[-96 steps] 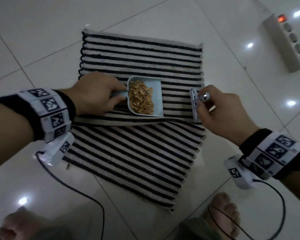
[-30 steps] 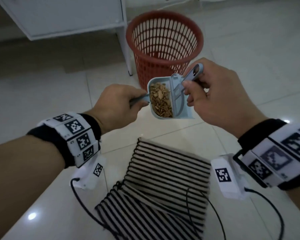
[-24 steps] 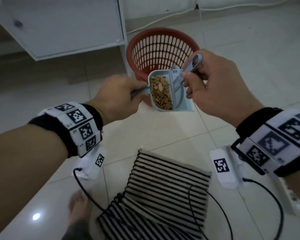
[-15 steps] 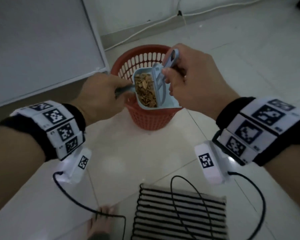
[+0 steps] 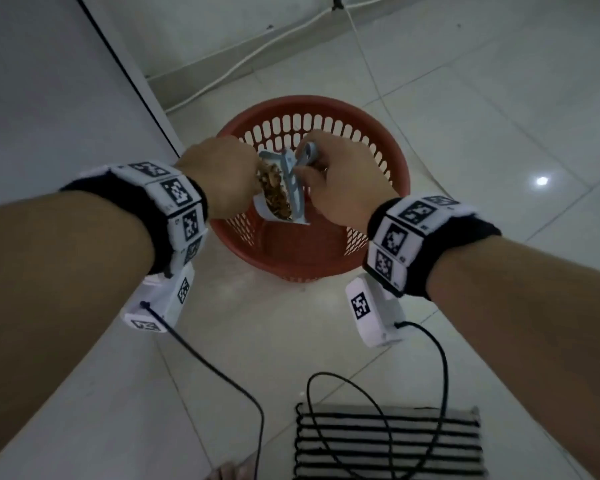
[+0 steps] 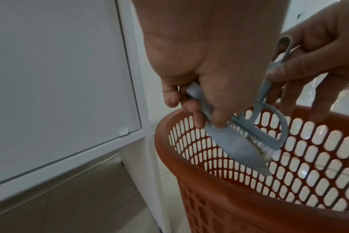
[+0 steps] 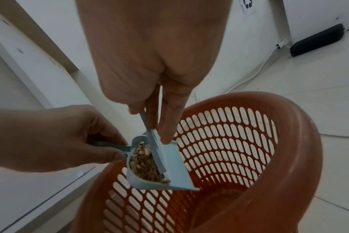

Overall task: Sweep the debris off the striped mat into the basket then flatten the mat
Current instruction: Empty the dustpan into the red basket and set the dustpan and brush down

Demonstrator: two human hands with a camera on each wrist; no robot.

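Your left hand (image 5: 222, 178) grips the dustpan (image 7: 161, 171) handle and your right hand (image 5: 340, 181) pinches the small brush (image 6: 269, 126), both over the red basket (image 5: 378, 161). Tip the lip lower and rake the debris (image 7: 143, 162) out inside the rim. The striped mat (image 5: 388, 441) lies on the floor behind you, waiting.

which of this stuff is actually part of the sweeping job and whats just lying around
In use: dustpan with debris, held by left hand; brush, held by right hand; red basket; striped mat.

Lying about: white cabinet; wall cable; black box.

Glossy pale tiled floor (image 5: 499, 98); white cabinet (image 6: 60, 71) at left; perhaps a power strip (image 7: 317, 41) by the wall.
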